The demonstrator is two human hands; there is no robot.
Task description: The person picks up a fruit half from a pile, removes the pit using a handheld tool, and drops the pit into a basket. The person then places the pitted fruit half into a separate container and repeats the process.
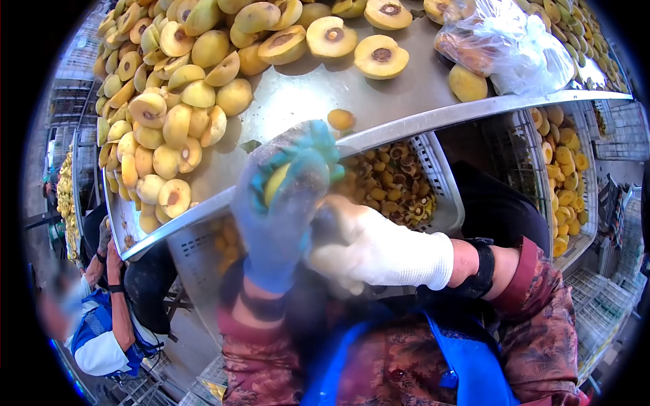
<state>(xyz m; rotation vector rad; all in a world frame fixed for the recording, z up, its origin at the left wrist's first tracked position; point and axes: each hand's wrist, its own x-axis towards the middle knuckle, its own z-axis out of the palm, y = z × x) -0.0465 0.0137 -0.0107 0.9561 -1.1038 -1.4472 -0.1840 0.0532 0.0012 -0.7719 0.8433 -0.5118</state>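
I'm facing a metal table [421,78], its top reflecting white light; pale crates [597,304] are standing at right, grey floor [193,342] is showing near left.

The metal table [291,101] carries a pile of yellow fruit [169,115] – many pieces halved – along its left and far sides, with fruit halves [381,57] lying cut face up at the far middle. A clear plastic bag [531,57] lies at the right, one yellow piece [467,84] just beside it. A small orange-yellow piece [340,120] lies by the near edge.
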